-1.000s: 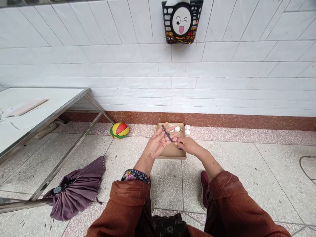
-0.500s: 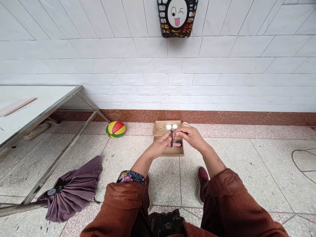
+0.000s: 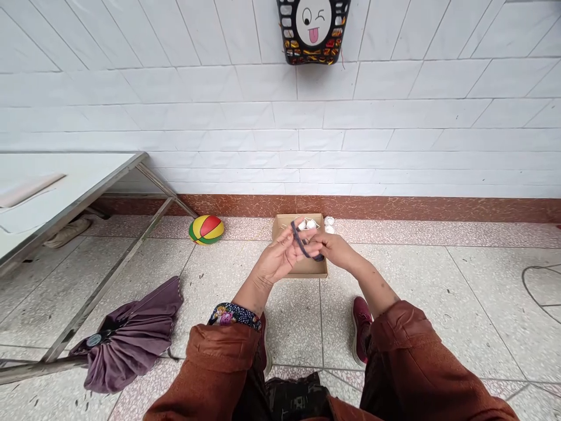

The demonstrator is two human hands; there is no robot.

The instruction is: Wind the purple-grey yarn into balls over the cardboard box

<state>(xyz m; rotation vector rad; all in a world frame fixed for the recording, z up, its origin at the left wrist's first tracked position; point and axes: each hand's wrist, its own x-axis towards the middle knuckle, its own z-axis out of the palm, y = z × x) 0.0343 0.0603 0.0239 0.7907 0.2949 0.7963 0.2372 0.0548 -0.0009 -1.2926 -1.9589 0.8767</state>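
Observation:
Dark blue-grey yarn (image 3: 299,238) runs in a loop around the outstretched fingers of my left hand (image 3: 277,257), which is held palm up. Close beside its fingertips, my right hand (image 3: 336,250) is closed in a pinch on the yarn; its fingertips are partly hidden. Beneath both hands lies an open cardboard box (image 3: 307,271) on the floor. White balls of string (image 3: 311,224) sit in its far part, partly covered by my fingers. A dark bundle (image 3: 318,257) shows just under my right hand.
More white string balls (image 3: 329,225) stand right of the box. Left of it lie a colourful ball (image 3: 207,229) and a folded purple umbrella (image 3: 131,339). A metal-framed table (image 3: 109,166) is at the left. A black basket (image 3: 313,57) hangs on the wall.
My left hand has turned and spread its fingers, so the yarn loop now slants across them. My right hand has moved slightly down, and the white balls right of the box show more.

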